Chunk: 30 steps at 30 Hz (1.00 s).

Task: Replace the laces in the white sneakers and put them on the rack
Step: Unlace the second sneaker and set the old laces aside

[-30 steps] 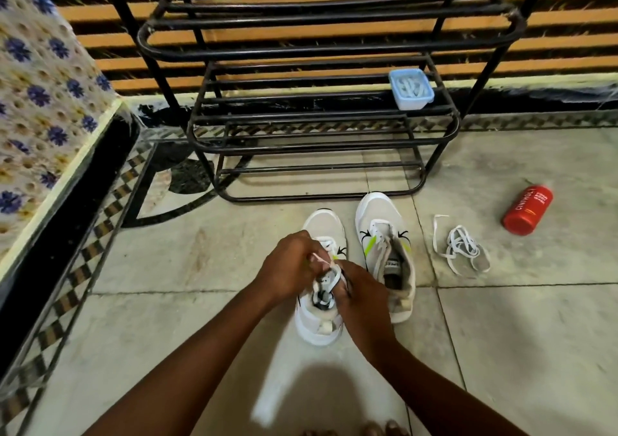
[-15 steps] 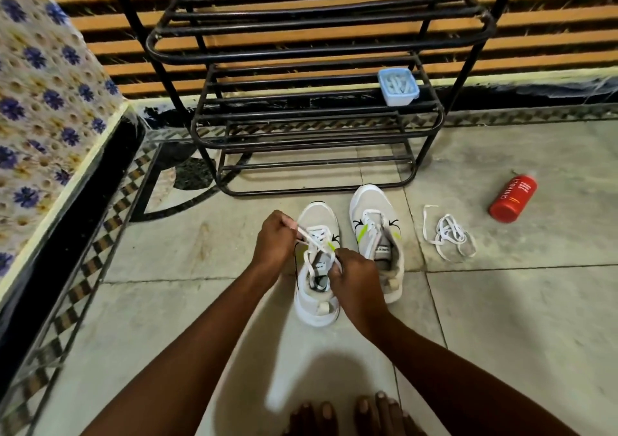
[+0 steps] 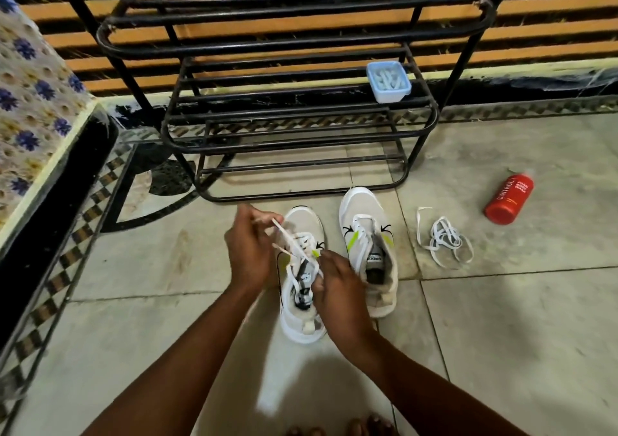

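Two white sneakers with green and black marks stand on the tiled floor before a black metal rack point(image 3: 301, 114). The left sneaker point(image 3: 302, 325) lies between my hands. My left hand point(image 3: 249, 248) pinches a white lace point(image 3: 287, 238) and holds it stretched up and to the left of the shoe. My right hand point(image 3: 341, 281) grips the lace at the shoe's tongue. The right sneaker point(image 3: 363, 214) stands beside it, laced, with nothing touching it. A loose white lace point(image 3: 444, 240) lies in a heap on the floor to its right.
A red bottle point(image 3: 509, 198) lies on the floor at the right. A small blue tub point(image 3: 388, 82) sits on the rack's middle shelf. A bed with a flowered cover point(image 3: 33, 107) borders the left side. My toes point(image 3: 337, 428) show at the bottom edge.
My left hand has pulled the lace up and out to the left, away from the shoe. My right hand has stayed at the tongue. The camera has moved closer.
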### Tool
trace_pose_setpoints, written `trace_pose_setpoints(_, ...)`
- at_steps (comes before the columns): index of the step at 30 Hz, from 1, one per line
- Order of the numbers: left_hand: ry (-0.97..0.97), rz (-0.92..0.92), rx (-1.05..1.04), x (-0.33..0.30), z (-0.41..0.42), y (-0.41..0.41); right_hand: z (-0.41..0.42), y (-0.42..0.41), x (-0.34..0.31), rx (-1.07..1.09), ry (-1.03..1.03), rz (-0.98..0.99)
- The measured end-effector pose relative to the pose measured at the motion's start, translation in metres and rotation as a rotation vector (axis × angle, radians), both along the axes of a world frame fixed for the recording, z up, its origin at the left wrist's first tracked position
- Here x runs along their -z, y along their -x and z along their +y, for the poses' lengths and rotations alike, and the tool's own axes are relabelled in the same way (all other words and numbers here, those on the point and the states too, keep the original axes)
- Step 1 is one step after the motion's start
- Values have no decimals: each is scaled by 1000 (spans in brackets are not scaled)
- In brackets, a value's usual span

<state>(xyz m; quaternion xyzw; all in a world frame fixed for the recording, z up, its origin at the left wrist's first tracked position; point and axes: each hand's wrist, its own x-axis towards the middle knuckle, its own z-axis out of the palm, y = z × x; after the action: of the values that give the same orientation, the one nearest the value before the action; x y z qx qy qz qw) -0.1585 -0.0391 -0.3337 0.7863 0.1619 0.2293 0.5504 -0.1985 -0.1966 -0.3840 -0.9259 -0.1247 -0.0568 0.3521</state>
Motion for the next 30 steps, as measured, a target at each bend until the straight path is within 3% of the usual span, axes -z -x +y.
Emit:
trace_pose_setpoints(2, 545, 48, -169, -6, 7, -12, 0, 0, 0, -16, -7, 22)
trace_pose_setpoints(3, 674, 69, -143, -7, 11, -14, -1, 0, -1, -14, 2, 24)
trace_pose_setpoints(4, 632, 86, -63, -8, 14, -13, -1, 0, -1, -10, 4, 24)
trace_pose_setpoints(8, -119, 159, 465, -5, 12, 8, -6, 5, -5, -14, -66, 153)
trace_pose_setpoints(14, -889, 196, 737, -6, -2, 13, -1, -1, -2, 25, -62, 137)
trace_pose_setpoints(20, -1126, 84, 641, -1, -10, 17, -2, 1, -3, 58, -110, 135)
trace_pose_setpoints(25, -1078, -47, 502, 8, -4, 13, 2, 1, 6, 69, -107, 158)
trace_pose_setpoints(30, -346, -54, 147, -6, 12, 4, 2, 2, 6, 54, -69, 139)
